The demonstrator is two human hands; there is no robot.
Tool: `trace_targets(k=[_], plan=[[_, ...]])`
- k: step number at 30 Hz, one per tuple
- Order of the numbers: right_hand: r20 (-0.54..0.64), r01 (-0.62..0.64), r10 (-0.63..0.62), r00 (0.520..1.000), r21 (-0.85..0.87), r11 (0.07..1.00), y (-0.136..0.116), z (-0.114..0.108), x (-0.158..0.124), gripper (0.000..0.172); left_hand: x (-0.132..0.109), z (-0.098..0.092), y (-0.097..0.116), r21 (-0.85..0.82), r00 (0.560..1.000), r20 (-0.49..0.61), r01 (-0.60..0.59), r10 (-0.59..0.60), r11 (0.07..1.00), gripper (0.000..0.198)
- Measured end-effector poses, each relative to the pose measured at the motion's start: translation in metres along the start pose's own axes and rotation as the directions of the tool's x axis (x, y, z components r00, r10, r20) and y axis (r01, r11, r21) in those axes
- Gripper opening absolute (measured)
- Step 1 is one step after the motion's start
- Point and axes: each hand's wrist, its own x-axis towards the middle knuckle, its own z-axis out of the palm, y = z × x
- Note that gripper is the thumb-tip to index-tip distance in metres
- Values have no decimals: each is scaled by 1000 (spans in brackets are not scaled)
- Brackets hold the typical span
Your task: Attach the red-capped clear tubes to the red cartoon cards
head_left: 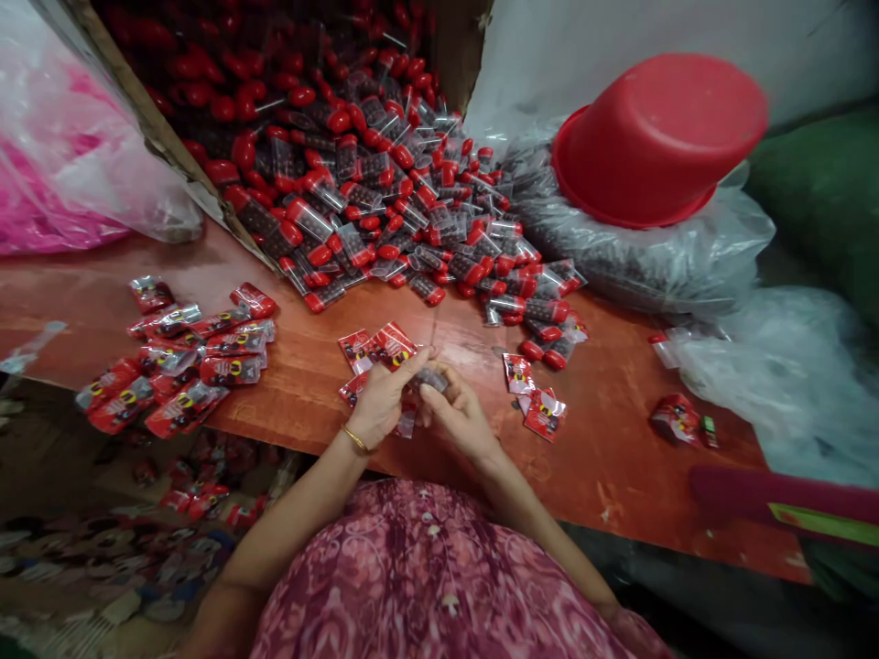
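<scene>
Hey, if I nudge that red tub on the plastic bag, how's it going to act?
The red tub would probably slide or tip, since it sits upside down on a bulging plastic bag. It's likely light for its size, looking like hollow plastic. Its smooth side may feel slippery.

Packet pile [184,359] left, bucket [663,137] right

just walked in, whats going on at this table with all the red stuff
Someone is handling a small clear packet with something dark inside. The right hand holds it, and the left hand is up close against it. Red printed cards lie by the hands on the reddish table. Ahead, a heap of red-ended packs spills out of a cardboard box; off to the left sits a group of red packets.
</scene>
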Motion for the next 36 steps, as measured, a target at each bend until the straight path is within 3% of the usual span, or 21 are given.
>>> trace_targets(k=[6,10,12,14,18,20,24,26,29,31,33,34,35,36], plan=[[-98,2,-7,995,-45,999,6,-3,2,33,-4,5,-5,-4,991,103,87,-86,996,41],[-163,127,-193,967,-344,930,10,-8,20,31,-5,6,-4,-93,993,101,70,-61,993,34],[-88,235,-347,934,-581,779,12,-8,31,32,-6,0,1,-121,992,102,84,-72,989,30],[49,338,-462,886,-749,570,12,-5,42,34,-7,-11,9,-119,989,97,126,-115,985,26],[268,456,-559,784,-860,228,4,-4,70,39,-6,-42,30,-150,977,-64,191,-202,970,10],[257,396,-565,784,-908,136,-7,-17,91,44,-2,-61,45,-199,964,-207,123,-164,972,16],[-94,-63,-559,824,-995,74,-22,-61,136,45,6,-95,77,-303,894,-448,-129,-22,944,25],[-151,-150,-486,861,-988,41,-21,-77,146,39,7,-103,86,-354,886,-463,-173,-12,919,26],[-110,-127,-436,893,-992,-9,-10,-85,136,37,3,-98,82,-360,930,-365,-99,-43,928,38],[-79,-97,-422,903,-995,-21,0,-83,116,35,0,-85,67,-211,954,-295,-17,-48,977,38],[-80,-93,-393,916,-996,-13,10,-80,93,34,-1,-68,46,128,973,-228,-3,32,992,27],[-91,-101,-383,919,-995,-7,15,-79,82,34,-1,-59,35,344,975,-180,-65,134,937,25],[-101,-110,-381,919,-994,-3,18,-78,71,34,1,-51,26,551,964,-91,-161,251,818,26],[-102,-111,-391,915,-994,1,22,-78,61,34,4,-44,19,728,933,23,-261,358,633,25]])
